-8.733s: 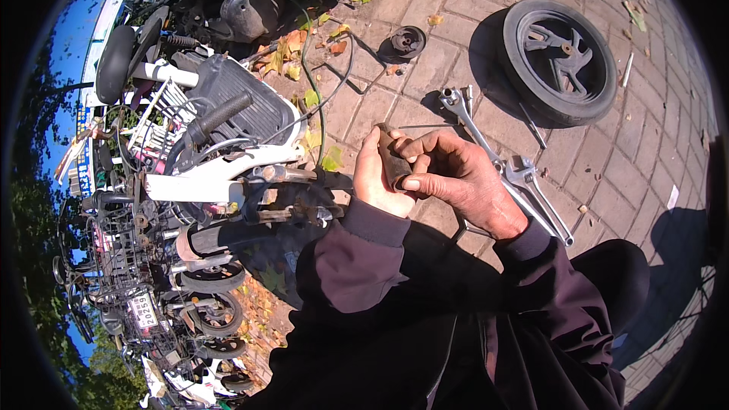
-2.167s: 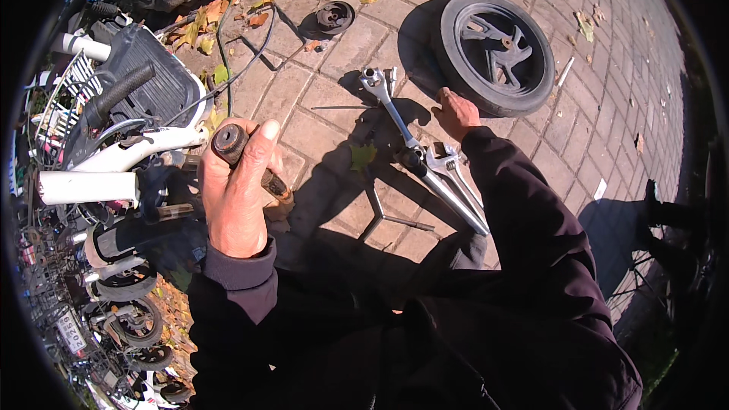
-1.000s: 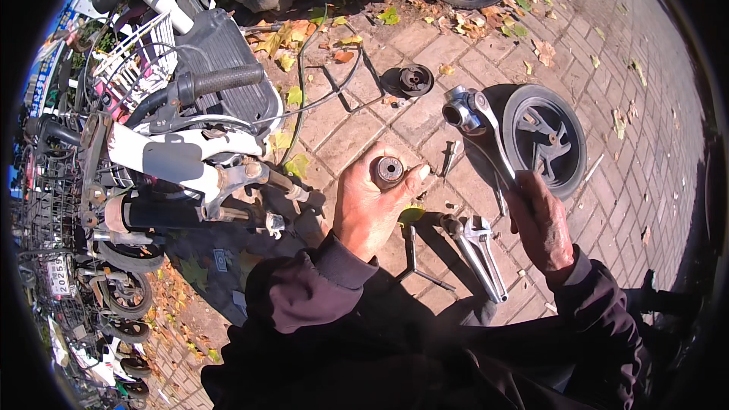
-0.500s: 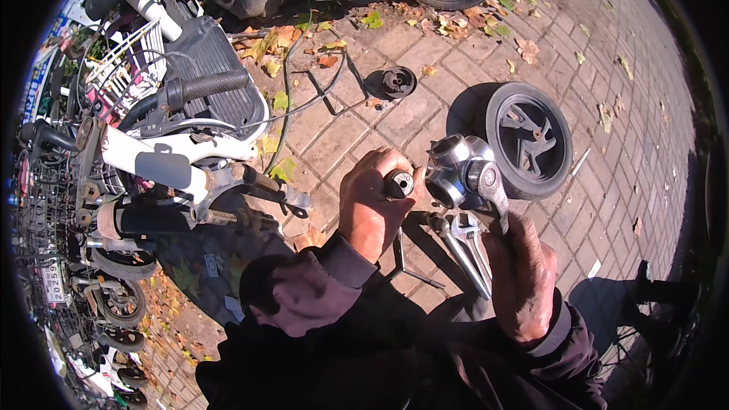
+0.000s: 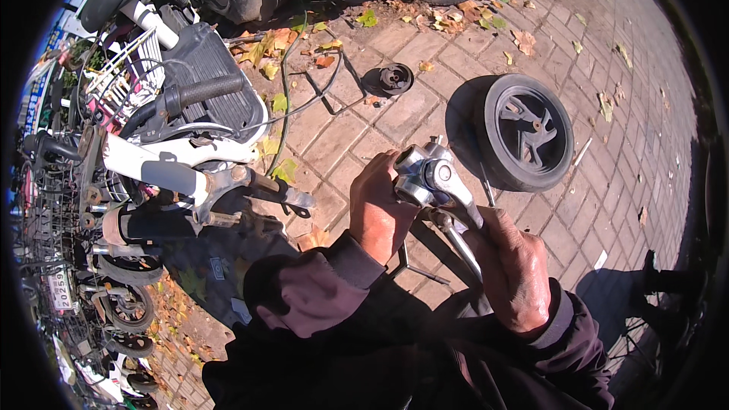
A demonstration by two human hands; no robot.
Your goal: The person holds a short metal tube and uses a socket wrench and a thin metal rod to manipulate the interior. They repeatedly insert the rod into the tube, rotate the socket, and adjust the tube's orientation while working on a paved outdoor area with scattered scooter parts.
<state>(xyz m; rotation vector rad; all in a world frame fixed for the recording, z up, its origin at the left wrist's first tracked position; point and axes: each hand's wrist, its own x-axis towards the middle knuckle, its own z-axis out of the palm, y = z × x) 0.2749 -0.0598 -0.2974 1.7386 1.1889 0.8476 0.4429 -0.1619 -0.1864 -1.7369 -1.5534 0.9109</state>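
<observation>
A chrome ratchet (image 5: 448,205) is held over brick paving (image 5: 577,235), in front of the chest. Its long axis runs from the head at 11 o'clock down to the handle at 5 o'clock. The right hand (image 5: 512,269) is closed fully round the handle. The left hand (image 5: 380,209) is curled shut against the head at its 9 o'clock side, gripping a small round part (image 5: 410,161) there; that part is mostly hidden, and whether it is seated on the ratchet cannot be told. The left hand is the nearer to the head. A loose wheel (image 5: 528,130) lies flat on the paving at 2 o'clock from the head, near but apart. A scooter frame (image 5: 175,175) lies at 9 o'clock, well apart.
</observation>
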